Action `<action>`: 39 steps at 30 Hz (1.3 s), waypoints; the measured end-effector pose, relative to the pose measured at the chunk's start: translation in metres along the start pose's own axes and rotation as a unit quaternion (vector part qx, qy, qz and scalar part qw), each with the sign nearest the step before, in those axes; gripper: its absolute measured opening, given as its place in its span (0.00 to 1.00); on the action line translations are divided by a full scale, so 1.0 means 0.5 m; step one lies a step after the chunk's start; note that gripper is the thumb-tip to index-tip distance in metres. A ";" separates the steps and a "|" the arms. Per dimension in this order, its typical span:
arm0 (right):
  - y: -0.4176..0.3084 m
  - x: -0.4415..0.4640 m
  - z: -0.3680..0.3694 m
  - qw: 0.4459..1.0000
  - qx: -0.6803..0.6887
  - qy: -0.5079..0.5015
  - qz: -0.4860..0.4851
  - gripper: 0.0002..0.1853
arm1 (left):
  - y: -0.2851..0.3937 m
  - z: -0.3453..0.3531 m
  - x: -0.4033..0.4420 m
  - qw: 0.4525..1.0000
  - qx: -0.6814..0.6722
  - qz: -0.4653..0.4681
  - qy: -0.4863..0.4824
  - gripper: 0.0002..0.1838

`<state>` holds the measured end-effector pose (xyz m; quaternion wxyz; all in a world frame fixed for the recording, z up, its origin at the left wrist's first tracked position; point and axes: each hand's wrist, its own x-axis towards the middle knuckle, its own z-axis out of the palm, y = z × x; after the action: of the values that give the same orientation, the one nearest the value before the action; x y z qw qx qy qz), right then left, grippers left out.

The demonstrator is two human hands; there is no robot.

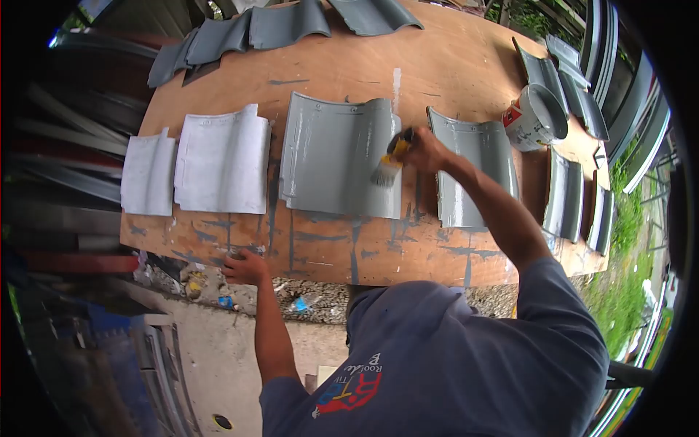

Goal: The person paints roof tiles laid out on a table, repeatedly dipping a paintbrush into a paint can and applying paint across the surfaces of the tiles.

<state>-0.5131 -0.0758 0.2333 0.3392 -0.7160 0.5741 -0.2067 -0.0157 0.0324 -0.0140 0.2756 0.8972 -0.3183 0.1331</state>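
My right hand (428,151) is closed around the handle of a paintbrush (386,172) with a yellow and black grip. Its bristles point down at the right side of a wavy roof tile (331,156) coated in wet-looking grey paint. On the table's front edge rests my left hand (246,266), fingers apart and holding nothing. Two pale, whitish roof tiles, one nearer (222,160) and one farther left (148,175), lie beyond it. Another glossy grey tile (466,171) lies partly behind my right forearm.
A paint bucket (535,120) stands on the wooden table (466,65) at the right. Grey tiles (287,29) line the far edge, and more (563,197) lie along the right. Paint streaks mark the near edge. Long metal profiles (641,109) stand off to the right.
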 end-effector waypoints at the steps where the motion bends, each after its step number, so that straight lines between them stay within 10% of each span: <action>1: 0.009 0.044 -0.023 1.000 0.002 0.025 0.009 0.14 | 0.003 -0.002 -0.003 1.000 0.009 -0.006 -0.003 0.28; 9: 0.058 0.165 -0.030 0.920 -0.116 0.327 -0.183 0.08 | 0.012 -0.009 -0.003 0.996 0.050 -0.039 -0.057 0.28; 21: -0.006 -0.239 0.098 0.985 0.145 0.035 -0.091 0.10 | 0.016 -0.006 -0.002 0.995 0.091 -0.026 -0.037 0.29; 26: 0.071 -0.050 -0.023 0.983 0.103 0.147 0.036 0.11 | 0.009 0.002 -0.002 0.996 0.089 -0.015 -0.017 0.29; 31: 0.090 0.040 -0.029 0.927 0.075 0.363 -0.061 0.11 | 0.023 -0.012 -0.007 0.994 0.097 -0.033 -0.032 0.29; 39: 0.025 -0.279 0.170 0.971 0.067 0.218 -0.067 0.10 | 0.007 0.008 -0.001 0.995 0.102 -0.002 -0.005 0.28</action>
<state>-0.4989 0.0784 0.1791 0.2386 -0.6663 0.5697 -0.4178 -0.0179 0.0281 -0.0162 0.1817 0.9218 -0.3028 0.1603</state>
